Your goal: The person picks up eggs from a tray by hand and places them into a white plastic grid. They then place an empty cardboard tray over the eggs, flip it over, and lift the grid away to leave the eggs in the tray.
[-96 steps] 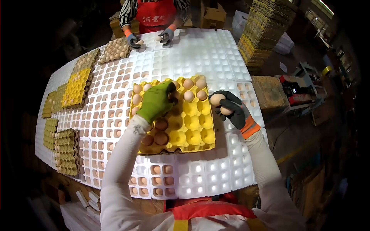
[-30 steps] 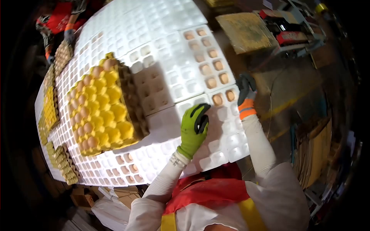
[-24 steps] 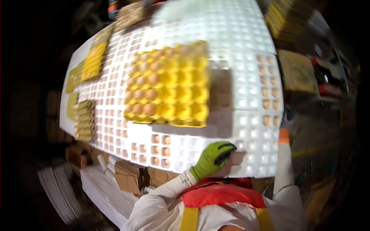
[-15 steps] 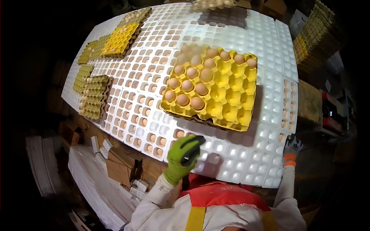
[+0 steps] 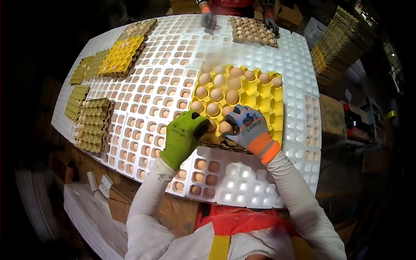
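Left hand (image 5: 181, 135) and right hand (image 5: 251, 129) now back over yellow tray (image 5: 276, 125), at eggs (image 5: 225, 127)

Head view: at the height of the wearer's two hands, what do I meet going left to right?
Olive egg tray → left hand in a green glove → right hand in a grey and orange glove → tan block → red machine.

Shows a bench (image 5: 175, 209) covered with white moulded sheets (image 5: 247, 184); holds eggs (image 5: 199, 177) in many of their wells, mostly toward the left, some along the right edge; bears a partly filled yellow egg tray (image 5: 272, 104) across the middle sheets, olive and yellow trays (image 5: 121, 55) at left, and an egg-laden tray (image 5: 255, 32) near the far edge.
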{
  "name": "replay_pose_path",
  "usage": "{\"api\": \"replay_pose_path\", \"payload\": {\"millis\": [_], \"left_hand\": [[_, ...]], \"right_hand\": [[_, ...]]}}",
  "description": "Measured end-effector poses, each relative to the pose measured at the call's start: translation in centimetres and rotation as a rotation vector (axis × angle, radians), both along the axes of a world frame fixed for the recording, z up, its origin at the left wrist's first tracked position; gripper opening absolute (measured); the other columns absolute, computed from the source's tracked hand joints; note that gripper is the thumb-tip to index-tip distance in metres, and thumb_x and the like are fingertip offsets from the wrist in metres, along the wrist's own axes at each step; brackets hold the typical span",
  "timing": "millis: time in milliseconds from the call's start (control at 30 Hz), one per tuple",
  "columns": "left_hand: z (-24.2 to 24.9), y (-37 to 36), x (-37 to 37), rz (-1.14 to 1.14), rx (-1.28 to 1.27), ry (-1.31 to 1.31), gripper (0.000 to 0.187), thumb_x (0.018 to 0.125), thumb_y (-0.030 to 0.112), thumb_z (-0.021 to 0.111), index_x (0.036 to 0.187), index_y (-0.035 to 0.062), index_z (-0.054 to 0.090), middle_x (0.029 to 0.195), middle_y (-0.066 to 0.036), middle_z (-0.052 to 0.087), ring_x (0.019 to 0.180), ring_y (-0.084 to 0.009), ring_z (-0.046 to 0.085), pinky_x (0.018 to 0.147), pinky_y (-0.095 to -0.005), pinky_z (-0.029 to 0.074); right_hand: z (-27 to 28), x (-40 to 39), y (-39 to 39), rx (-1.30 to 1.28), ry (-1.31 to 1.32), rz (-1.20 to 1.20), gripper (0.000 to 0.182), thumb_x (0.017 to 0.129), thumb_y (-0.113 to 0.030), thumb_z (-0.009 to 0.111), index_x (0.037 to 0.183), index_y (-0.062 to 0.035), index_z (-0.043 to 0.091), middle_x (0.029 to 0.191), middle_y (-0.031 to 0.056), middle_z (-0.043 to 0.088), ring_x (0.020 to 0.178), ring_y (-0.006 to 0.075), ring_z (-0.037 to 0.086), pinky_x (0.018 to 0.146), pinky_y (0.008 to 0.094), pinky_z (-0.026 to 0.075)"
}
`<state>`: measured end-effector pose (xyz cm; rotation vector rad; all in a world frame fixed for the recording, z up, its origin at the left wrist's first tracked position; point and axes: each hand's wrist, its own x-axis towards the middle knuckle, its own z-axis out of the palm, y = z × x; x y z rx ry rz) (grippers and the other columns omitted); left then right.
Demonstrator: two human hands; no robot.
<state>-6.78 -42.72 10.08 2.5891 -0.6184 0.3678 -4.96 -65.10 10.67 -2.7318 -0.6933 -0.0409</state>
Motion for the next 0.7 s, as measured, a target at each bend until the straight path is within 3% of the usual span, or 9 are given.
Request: {"api": "replay_pose_path", "payload": {"millis": [100,167,233,300,467,500,567,600,700], "left_hand": [[-0.1,1.3,-0.3,0.013,-0.061,0.036,0.030,0.076,0.012,0.076,0.105,0.0145,0.067,0.098,-0.004,0.064,0.089,-0.0260,0.062,0.073,-0.0375,0.051],[1.3,1.0,0.0,-0.061,-0.087,0.025,0.034,0.075,0.012,0.078,0.107,0.0139,0.067,0.100,-0.005,0.064,0.090,-0.0264,0.062,0.074,-0.0376,0.051],[1.3,-0.2,0.3,-0.117,0.082,-0.037,0.029,0.077,0.010,0.072,0.105,0.0119,0.064,0.103,-0.006,0.061,0.090,-0.0277,0.061,0.073,-0.0399,0.051],[0.8,-1.5,0.7,-0.120,0.288,-0.015,0.024,0.080,0.008,0.066,0.103,0.0111,0.063,0.104,-0.007,0.059,0.090,-0.0283,0.060,0.072,-0.0408,0.050],[-0.4,-1.0,0.5,-0.206,0.194,-0.072,0.017,0.084,0.006,0.060,0.100,0.0096,0.060,0.103,-0.008,0.059,0.090,-0.0286,0.061,0.067,-0.0414,0.049],[-0.4,-0.7,0.7,-0.179,0.155,-0.035,0.016,0.085,0.006,0.060,0.100,0.0102,0.060,0.102,-0.008,0.059,0.089,-0.0287,0.061,0.066,-0.0412,0.049],[-0.1,-0.6,1.1,-0.157,0.082,0.059,0.014,0.087,0.007,0.060,0.100,0.0112,0.060,0.100,-0.007,0.059,0.087,-0.0287,0.061,0.064,-0.0410,0.049],[-0.8,-0.5,1.5,-0.170,-0.007,0.068,0.011,0.088,0.009,0.063,0.098,0.0127,0.060,0.094,-0.007,0.060,0.084,-0.0297,0.061,0.062,-0.0416,0.048],[-0.5,-0.6,0.8,-0.146,0.055,0.039,0.013,0.086,0.009,0.066,0.098,0.0132,0.061,0.089,-0.007,0.060,0.081,-0.0304,0.061,0.063,-0.0421,0.048]], "right_hand": [[-0.8,1.1,-3.4,0.765,0.384,0.029,0.046,0.076,-0.019,0.083,0.116,-0.0105,0.063,0.106,0.0072,0.058,0.098,0.0221,0.063,0.083,0.0362,0.054],[-0.3,1.8,-3.8,1.013,0.324,-0.017,0.045,0.076,-0.016,0.083,0.116,-0.0098,0.062,0.110,0.0074,0.057,0.102,0.0226,0.063,0.084,0.0332,0.055],[0.2,3.5,-3.0,0.539,-0.012,0.097,0.048,0.074,-0.021,0.083,0.116,-0.0109,0.061,0.117,0.0103,0.057,0.101,0.0279,0.063,0.084,0.0372,0.055],[1.1,3.8,0.0,-0.178,0.054,-0.028,0.048,0.073,-0.028,0.083,0.112,-0.0109,0.062,0.119,0.0115,0.057,0.102,0.0309,0.062,0.082,0.0409,0.054],[-0.2,5.2,-1.8,0.534,0.146,0.026,0.045,0.076,-0.033,0.082,0.112,-0.0115,0.064,0.105,0.0083,0.066,0.089,0.0223,0.067,0.077,0.0344,0.055],[2.0,4.3,-2.3,0.849,0.725,-0.224,0.041,0.084,-0.030,0.077,0.116,-0.0092,0.063,0.113,0.0071,0.067,0.090,0.0160,0.067,0.069,0.0279,0.054],[1.9,4.2,-2.8,1.361,0.947,-0.130,0.032,0.091,-0.022,0.069,0.118,-0.0060,0.062,0.117,0.0062,0.066,0.090,0.0123,0.066,0.063,0.0232,0.053],[2.3,4.0,-2.3,1.447,0.961,-0.126,0.030,0.093,-0.018,0.064,0.122,-0.0109,0.063,0.110,0.0038,0.066,0.089,0.0135,0.066,0.062,0.0237,0.053],[1.2,5.2,-1.2,0.911,0.742,-0.202,0.033,0.091,-0.024,0.067,0.124,-0.0185,0.063,0.109,0.0043,0.064,0.090,0.0159,0.066,0.068,0.0287,0.053]]}}
